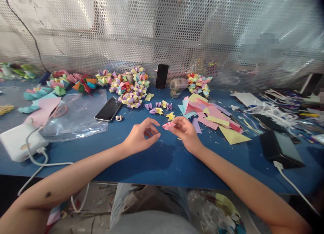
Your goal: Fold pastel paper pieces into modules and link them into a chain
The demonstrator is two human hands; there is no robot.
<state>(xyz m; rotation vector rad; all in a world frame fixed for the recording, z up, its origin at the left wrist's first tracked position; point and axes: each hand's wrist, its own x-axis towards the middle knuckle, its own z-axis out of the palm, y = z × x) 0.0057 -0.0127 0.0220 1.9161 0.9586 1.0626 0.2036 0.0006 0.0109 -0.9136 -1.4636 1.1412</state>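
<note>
Over the middle of the blue table, my right hand [186,133] pinches a small pink folded paper piece [168,126] between thumb and fingers. My left hand [142,134] is just left of it, fingers curved and apart from the thumb, with nothing between them. Beyond both hands lie several small folded paper pieces [159,110] in purple and yellow. A yellow folded piece [170,116] is the closest of them to my right hand. Loose coloured paper sheets [210,114], pink, yellow and blue, are heaped to the right of that hand.
Finished origami clusters [131,89] line the back, near an upright phone [162,76] and a tipped clear jar [179,83]. Leftward are a flat phone [108,109], earbuds [118,118], a plastic bag [81,116] and a white charger [22,141]. A black box-shaped device [281,149] sits right.
</note>
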